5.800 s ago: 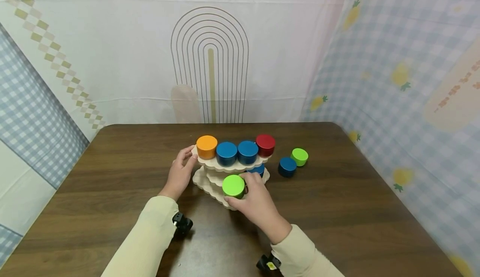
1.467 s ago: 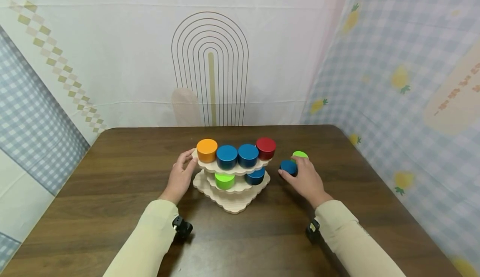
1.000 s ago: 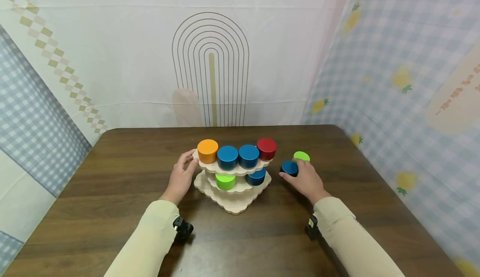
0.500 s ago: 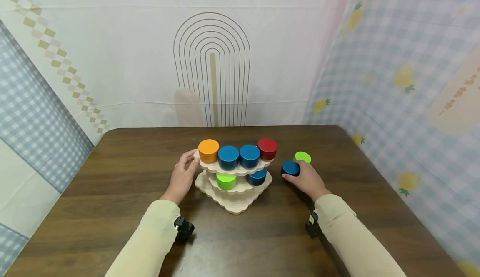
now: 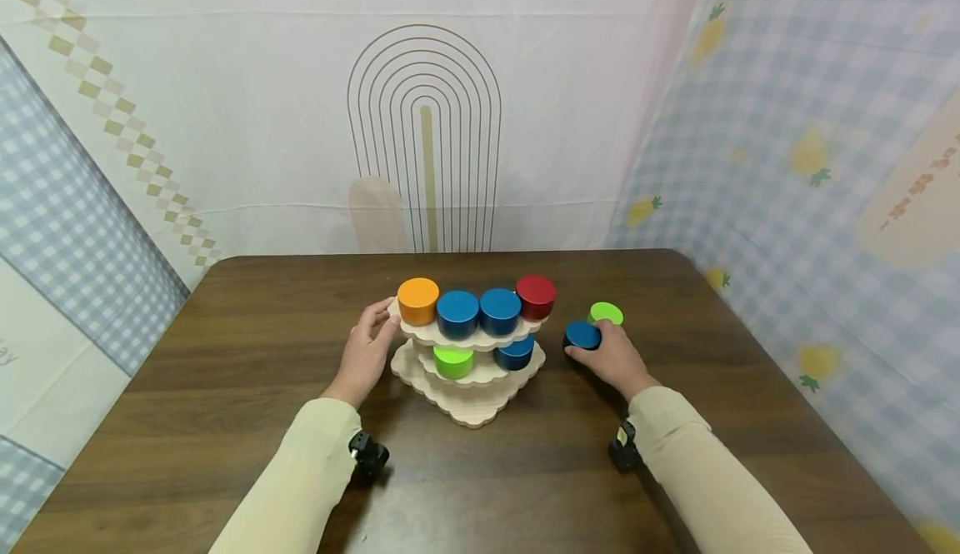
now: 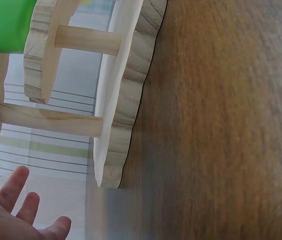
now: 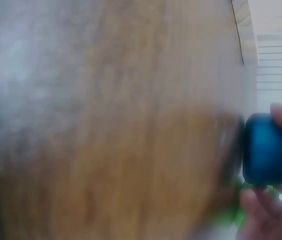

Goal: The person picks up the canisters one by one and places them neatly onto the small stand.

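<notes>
A wooden stand (image 5: 471, 404) with scalloped tiers stands mid-table. Its top tier bears an orange round block (image 5: 418, 301), two blue round blocks (image 5: 457, 314) (image 5: 499, 312) and a red round block (image 5: 536, 297). On the tier below sit a green round block (image 5: 453, 361) and a blue round block (image 5: 514, 353). My left hand (image 5: 364, 357) holds the top tier's left corner between thumb and index finger; its other fingers (image 6: 28, 207) spread free. My right hand (image 5: 617, 359) pinches another blue round block (image 5: 582, 334) right of the stand; whether it touches the table, I cannot tell.
A second green round block (image 5: 606, 313) lies just behind the pinched blue one, partly hidden. The brown wooden table (image 5: 480, 487) ends at a white patterned cloth (image 5: 300, 121) at the back, with a checked cloth (image 5: 787, 204) on the right.
The green block that my right hand held in front of the stand now sits on a lower tier. That hand has moved right and gripped a blue block. My left hand stays put.
</notes>
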Demonstrator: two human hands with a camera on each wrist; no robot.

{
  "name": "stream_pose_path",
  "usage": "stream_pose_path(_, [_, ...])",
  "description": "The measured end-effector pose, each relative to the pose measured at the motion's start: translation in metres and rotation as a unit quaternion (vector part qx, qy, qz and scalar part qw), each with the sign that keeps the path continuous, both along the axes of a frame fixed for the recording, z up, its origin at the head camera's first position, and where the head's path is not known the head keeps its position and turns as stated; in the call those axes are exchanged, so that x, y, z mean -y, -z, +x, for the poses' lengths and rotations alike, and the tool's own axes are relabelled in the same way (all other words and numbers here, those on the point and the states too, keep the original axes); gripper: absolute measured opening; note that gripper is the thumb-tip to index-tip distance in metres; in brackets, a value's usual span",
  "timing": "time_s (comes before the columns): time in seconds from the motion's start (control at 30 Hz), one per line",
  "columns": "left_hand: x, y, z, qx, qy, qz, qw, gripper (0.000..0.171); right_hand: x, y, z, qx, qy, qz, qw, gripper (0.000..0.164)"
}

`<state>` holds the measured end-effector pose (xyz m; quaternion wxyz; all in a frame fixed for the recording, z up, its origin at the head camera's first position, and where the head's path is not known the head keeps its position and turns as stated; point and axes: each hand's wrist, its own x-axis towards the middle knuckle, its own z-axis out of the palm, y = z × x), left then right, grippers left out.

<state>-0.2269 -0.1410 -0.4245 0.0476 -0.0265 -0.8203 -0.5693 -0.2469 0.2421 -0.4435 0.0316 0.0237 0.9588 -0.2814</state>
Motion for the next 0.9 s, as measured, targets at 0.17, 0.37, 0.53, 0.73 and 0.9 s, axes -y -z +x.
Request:
stream_pose_path(0.17, [0.000, -0.001, 0.000, -0.002, -0.001, -0.004, 1.0000, 0.048, -0.002, 0.002, 0.002, -0.008, 0.004, -0.022, 1.000, 0.079])
stream_pose_path(0.37, [0.000, -0.001, 0.001, 0.006, 0.004, -0.005, 1.0000, 0.049, -0.001, -0.002, 0.009, -0.016, 0.000, -0.046, 0.999, 0.075])
stream_pose_path(0.53, [0.001, -0.001, 0.000, 0.010, 0.005, -0.005, 0.9999, 0.049, 0.003, -0.006, 0.012, -0.018, -0.014, -0.052, 0.998, 0.073])
stream_pose_path(0.73, [0.001, 0.001, 0.000, 0.012, 0.008, -0.005, 0.9999, 0.050, 0.011, -0.007, 0.014, -0.026, -0.028, -0.058, 0.998, 0.073])
stream_pose_path(0.9, [0.001, 0.001, -0.001, 0.008, 0.006, -0.002, 0.9999, 0.050, 0.019, -0.008, 0.016, -0.038, -0.044, -0.064, 0.996, 0.072])
